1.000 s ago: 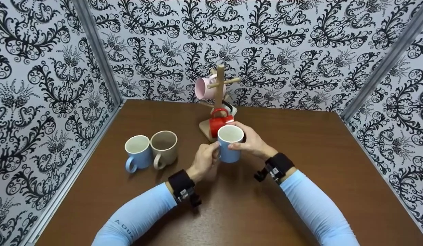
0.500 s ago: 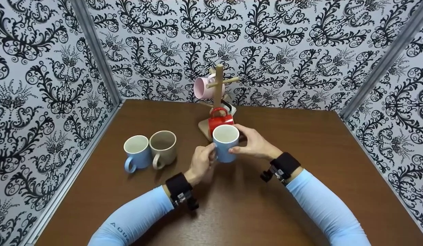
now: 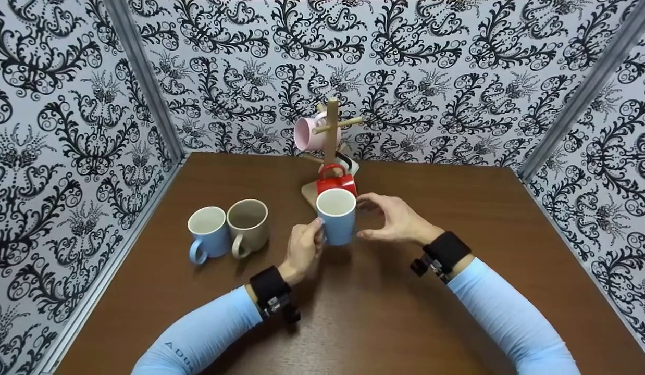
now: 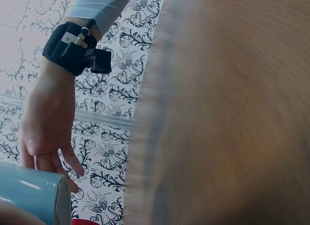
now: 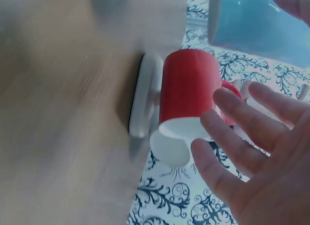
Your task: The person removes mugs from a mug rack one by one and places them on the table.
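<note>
Left hand (image 3: 301, 247), head view: fingers curled, pinching the blue mug (image 3: 338, 226) on its handle side. Mug upright, mouth up, long axis roughly in line with the post of the wooden rack (image 3: 331, 138). Rack lies straight beyond the mug, away from the person; red mug (image 3: 335, 183) low on it, pink mug (image 3: 311, 134) high. Right hand (image 3: 398, 219) just beside the mug, thumb and fingers parted, holding nothing; left hand is the nearer. Other blue mug (image 3: 215, 242) and beige mug (image 3: 252, 229) left of it on the counter (image 3: 406, 323).

Left wrist view: held mug clear of the counter; right hand's loose fingers behind it.

Right wrist view: fingers straight, spread, unloaded; red mug past the fingertips.
</note>
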Motion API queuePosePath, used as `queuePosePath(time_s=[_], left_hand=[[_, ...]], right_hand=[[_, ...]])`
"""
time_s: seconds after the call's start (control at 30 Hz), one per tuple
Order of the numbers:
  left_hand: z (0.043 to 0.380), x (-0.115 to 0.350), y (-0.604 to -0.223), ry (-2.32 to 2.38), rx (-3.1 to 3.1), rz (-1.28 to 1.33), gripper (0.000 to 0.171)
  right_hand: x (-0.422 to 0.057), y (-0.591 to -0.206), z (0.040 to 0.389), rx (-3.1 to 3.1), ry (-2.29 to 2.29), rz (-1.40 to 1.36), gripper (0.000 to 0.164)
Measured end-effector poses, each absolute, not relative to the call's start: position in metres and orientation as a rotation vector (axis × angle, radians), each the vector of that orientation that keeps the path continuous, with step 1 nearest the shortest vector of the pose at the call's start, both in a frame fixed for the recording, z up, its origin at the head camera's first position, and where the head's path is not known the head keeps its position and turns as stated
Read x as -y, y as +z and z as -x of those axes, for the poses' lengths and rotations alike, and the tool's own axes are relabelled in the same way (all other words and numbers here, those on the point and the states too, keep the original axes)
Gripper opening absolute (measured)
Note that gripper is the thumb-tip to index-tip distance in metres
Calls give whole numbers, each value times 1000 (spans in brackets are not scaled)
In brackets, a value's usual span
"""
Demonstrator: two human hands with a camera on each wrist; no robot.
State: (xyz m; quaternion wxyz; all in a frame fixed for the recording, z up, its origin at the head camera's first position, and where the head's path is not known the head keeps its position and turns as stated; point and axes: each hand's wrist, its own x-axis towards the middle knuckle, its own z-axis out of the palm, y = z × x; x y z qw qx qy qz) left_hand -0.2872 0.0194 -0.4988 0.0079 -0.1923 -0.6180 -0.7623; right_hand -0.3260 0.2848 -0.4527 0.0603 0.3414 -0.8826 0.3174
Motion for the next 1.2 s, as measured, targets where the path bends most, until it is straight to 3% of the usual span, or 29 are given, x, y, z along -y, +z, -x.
queuePosePath(time_s=[0.33,0.63,1.2], left_hand=[[286,-7,-510,-2383,1922,369,54],[287,2,-520,-2344,1914,286,53],[289,17,-527,-2249,1997,165,53]], right_hand=[[-298,-458,322,2895,621,-872,74],[-306,-467,318,2921,609,-879,68],[-310,-469,317,2952,564,-892,72]])
